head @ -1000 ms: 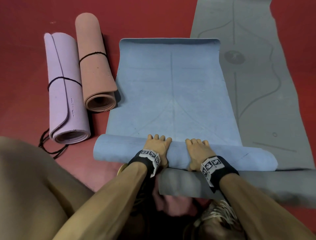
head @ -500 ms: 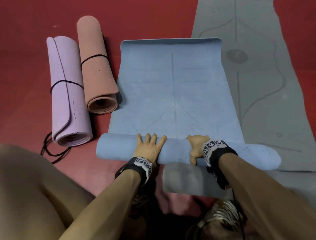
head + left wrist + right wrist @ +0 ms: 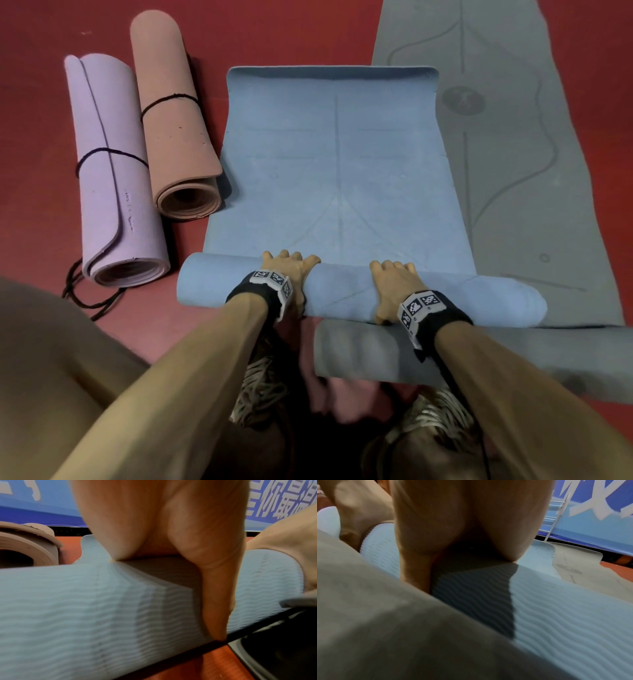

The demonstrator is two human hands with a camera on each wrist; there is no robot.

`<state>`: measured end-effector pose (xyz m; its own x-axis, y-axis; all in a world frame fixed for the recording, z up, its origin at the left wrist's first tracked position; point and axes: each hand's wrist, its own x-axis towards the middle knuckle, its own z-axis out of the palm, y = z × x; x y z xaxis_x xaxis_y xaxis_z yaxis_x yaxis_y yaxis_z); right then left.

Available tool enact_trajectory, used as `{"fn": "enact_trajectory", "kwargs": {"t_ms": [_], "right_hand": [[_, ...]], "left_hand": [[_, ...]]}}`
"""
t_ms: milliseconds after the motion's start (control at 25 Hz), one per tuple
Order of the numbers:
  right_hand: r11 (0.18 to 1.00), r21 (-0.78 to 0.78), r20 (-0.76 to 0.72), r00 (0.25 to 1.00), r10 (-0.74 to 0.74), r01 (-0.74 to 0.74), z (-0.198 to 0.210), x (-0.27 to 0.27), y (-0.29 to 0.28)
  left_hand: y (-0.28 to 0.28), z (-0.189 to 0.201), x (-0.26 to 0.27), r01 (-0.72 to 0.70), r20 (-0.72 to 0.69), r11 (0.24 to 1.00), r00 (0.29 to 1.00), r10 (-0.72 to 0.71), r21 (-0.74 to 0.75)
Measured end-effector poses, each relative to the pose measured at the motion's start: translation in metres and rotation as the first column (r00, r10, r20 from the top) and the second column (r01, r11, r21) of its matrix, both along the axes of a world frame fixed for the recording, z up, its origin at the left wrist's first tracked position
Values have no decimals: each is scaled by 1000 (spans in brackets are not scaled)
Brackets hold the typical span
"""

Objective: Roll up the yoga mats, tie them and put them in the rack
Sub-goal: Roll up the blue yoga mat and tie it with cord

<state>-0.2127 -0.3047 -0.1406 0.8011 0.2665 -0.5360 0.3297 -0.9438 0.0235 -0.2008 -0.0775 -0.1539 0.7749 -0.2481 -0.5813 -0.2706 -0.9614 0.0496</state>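
Observation:
A blue yoga mat [image 3: 335, 164] lies on the red floor, its near end rolled into a thick roll [image 3: 342, 291]. My left hand [image 3: 291, 270] grips the roll left of its middle, fingers curled over the far side. The left wrist view shows the thumb [image 3: 217, 601] running down the roll's ribbed near face [image 3: 85, 608]. My right hand [image 3: 394, 284] grips the roll right of the middle in the same way. Seen from the right wrist, its palm [image 3: 462, 527] sits on top of the roll [image 3: 565, 608].
A purple rolled mat [image 3: 113, 178] and a tan rolled mat [image 3: 174, 120], each tied with black cord, lie at the left. A loose black cord [image 3: 85, 301] lies near them. A grey mat [image 3: 513, 171] lies at the right, its rolled end [image 3: 363, 353] behind the blue roll. White metal bars [image 3: 556, 513] stand far right.
The left hand's fingers lay spread flat on the roll half a second ago; now they curl over its far side. The roll has turned a little further up the mat.

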Motion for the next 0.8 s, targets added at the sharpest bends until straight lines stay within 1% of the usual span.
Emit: {"fn": "enact_trajectory", "kwargs": {"t_ms": [80,240,320,400,520,600,720,800], "right_hand": [[1000,-15,-58,998,-17,16,4,8,2],[996,-35,-246,965,-93,87,11,35,5],[993,-42,-301,947,-118,110,11,41,6],[992,-52,-278,953,-121,111,9,37,6],[996,-37,-143,986,-88,84,3,17,2],[999,-20,-61,998,-34,33,2,4,1],[1000,-5,-21,1000,-5,5,1,-11,-1],[1000,-7,-6,1000,-9,9,2,-13,0]], "left_hand": [[2,0,-5,7,30,1000,1000,-7,-20],[-1,-4,-30,28,182,999,983,-31,16],[-2,-5,-34,32,193,999,980,-38,33],[-4,-4,-29,22,176,1000,984,-25,19],[-5,-1,-14,9,125,1000,992,-8,-7],[-3,2,-2,10,50,1000,999,-10,-3],[-2,7,13,-31,-123,1000,992,30,-4],[-4,6,14,-26,-143,1000,989,28,15]]}}
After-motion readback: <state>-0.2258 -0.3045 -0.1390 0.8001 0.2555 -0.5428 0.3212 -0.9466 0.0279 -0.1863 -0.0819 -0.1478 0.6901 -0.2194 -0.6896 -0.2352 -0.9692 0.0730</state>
